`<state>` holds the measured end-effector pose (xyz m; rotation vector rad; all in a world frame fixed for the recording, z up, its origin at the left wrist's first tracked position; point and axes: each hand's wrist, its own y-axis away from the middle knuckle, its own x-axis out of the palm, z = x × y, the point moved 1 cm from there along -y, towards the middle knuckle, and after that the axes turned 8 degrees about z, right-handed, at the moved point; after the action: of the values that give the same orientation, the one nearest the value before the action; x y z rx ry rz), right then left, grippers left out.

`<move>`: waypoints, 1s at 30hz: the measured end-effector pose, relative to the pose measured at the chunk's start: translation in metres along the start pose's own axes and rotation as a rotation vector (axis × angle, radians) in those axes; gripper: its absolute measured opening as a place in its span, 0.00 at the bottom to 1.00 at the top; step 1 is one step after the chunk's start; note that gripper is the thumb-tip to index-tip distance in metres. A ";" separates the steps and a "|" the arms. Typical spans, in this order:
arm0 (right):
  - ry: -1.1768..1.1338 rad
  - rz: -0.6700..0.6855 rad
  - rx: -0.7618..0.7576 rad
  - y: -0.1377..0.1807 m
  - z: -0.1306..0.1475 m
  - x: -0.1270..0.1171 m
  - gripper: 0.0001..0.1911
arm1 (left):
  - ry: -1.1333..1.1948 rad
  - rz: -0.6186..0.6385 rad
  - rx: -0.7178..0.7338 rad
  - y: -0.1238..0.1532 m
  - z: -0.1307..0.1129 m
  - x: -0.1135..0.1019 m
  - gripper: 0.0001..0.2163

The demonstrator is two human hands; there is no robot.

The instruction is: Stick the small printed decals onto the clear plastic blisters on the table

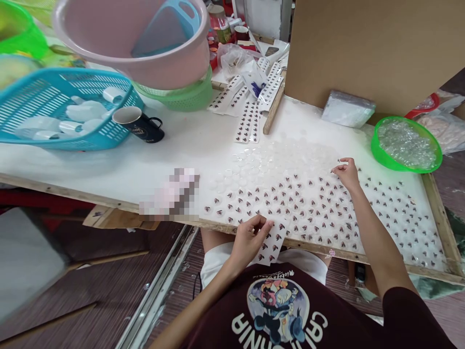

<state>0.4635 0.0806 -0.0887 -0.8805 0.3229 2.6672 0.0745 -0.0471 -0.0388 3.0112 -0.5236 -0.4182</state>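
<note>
My left hand [250, 238] holds a small sticker sheet [273, 245] of dark printed stickers at the near edge of the white board [189, 140]. My right hand [347, 172] reaches out over the board, fingertips pinched on something tiny that looks like a single sticker, above the rows of clear round domes [308, 203]. Many domes near me carry a dark sticker; a patch of domes farther back [276, 155] is plain.
A green bowl of clear domes [406, 143] sits at the right. More sticker strips [249, 121] lie at the back by a wooden stick [273, 112]. A dark mug [140, 124], blue basket [61, 106], pink basin [134, 39] and cardboard panel [370, 48] stand around.
</note>
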 end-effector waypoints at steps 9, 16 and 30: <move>0.245 -0.016 -0.039 -0.001 0.000 0.012 0.25 | 0.003 0.014 -0.005 0.000 0.001 0.001 0.17; 0.272 -0.179 -0.059 -0.010 -0.001 -0.019 0.14 | 0.011 0.011 0.004 0.000 0.003 -0.003 0.16; 0.213 -0.049 0.159 -0.021 -0.008 -0.025 0.03 | 0.021 0.016 0.013 -0.002 0.007 -0.002 0.17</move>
<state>0.4946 0.0921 -0.0823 -1.1080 0.5468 2.4664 0.0718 -0.0452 -0.0451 3.0176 -0.5510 -0.3833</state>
